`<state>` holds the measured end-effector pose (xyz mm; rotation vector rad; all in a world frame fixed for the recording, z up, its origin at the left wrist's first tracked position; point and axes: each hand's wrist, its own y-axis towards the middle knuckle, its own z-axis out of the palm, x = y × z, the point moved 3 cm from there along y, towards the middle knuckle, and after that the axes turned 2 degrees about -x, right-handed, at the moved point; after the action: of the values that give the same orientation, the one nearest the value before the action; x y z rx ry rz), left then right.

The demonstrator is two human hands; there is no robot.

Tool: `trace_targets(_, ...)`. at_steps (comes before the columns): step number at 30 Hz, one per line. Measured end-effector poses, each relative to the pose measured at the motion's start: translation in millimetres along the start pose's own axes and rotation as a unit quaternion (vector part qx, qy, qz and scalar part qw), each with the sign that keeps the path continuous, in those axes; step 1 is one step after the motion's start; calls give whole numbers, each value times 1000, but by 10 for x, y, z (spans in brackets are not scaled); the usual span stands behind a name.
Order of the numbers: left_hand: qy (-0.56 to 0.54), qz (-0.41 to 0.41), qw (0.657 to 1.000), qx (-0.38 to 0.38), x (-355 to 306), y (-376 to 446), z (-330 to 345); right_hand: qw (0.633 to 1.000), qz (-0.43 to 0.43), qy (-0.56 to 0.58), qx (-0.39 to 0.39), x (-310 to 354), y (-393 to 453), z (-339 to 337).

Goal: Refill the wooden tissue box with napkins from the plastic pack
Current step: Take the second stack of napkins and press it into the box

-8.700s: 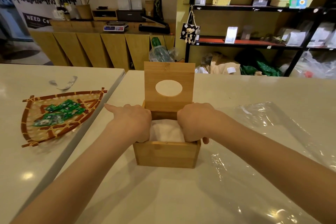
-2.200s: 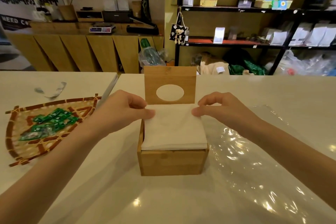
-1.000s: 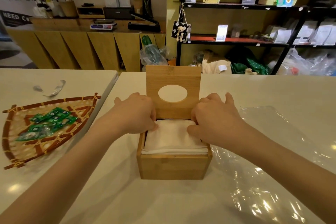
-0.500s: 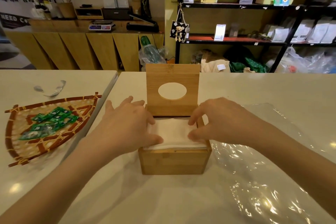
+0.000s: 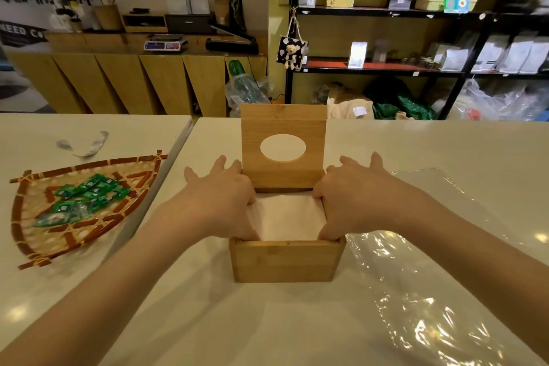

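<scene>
Both hands, left hand [image 5: 221, 202] and right hand [image 5: 353, 202], press white folded napkins [image 5: 286, 221] down inside the open wooden tissue box [image 5: 286, 260]. Fingers spread, thumbs tucked in at the front corners. Hinged lid with oval hole [image 5: 283, 145] upright; empty clear plastic wrap [image 5: 416, 291] lies just right.

Tissue box [image 5: 286, 260] centre on table [image 5: 267, 321], lid [image 5: 283, 145] upright behind; napkins [image 5: 289, 221] inside. Basket [image 5: 74, 211] left; plastic pack [image 5: 430, 291] right

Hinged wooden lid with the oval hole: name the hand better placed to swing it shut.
Left, by a little. The left hand has fingertips touching the upright hinged wooden lid; the right hand spreads wider. Both press white napkins.
</scene>
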<state>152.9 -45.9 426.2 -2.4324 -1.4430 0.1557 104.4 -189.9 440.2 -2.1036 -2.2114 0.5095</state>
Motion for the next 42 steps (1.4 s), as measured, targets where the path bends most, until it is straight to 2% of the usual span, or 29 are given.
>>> trace_targets(3, 13, -10, 1000, -11, -14, 19, 12, 1000, 4, 2, -8, 14, 2, -5)
trace_targets(8, 2, 1, 1000, 7, 18, -31, -42, 996, 4, 86, 5, -46, -12, -57)
trace_targets(17, 51, -12, 999, 0, -57, 56, -3, 997, 21, 52, 45, 43, 48, -26)
trace_targets(21, 15, -6, 1000, 10, -20, 63, -4, 995, 20, 96, 10, 11, 31, -22)
trace_targets(26, -137, 34, 989, -49, 7, 69, 31, 958, -5, 277, -75, 24, 63, -13)
trace_targets(30, -144, 0, 986, -81, -64, 73, 127, 965, 53, 243, -85, 38, 96, 181)
trace_targets(35, -160, -11, 984, -72, -78, 51, 161, 964, 54, 244, -95, 38, 113, 276)
trace_targets(38, -227, 14, 969, -99, -21, -23, 53, 927, 24, 344, -145, -88, 64, 153)
trace_targets(40, -289, 30, 940, -176, 57, -91, -109, 889, 13, 412, -200, -241, 22, -6)
trace_targets(42, -324, 30, 904, -277, 143, -136, -301, 859, 24, 427, -282, -400, 19, -170)
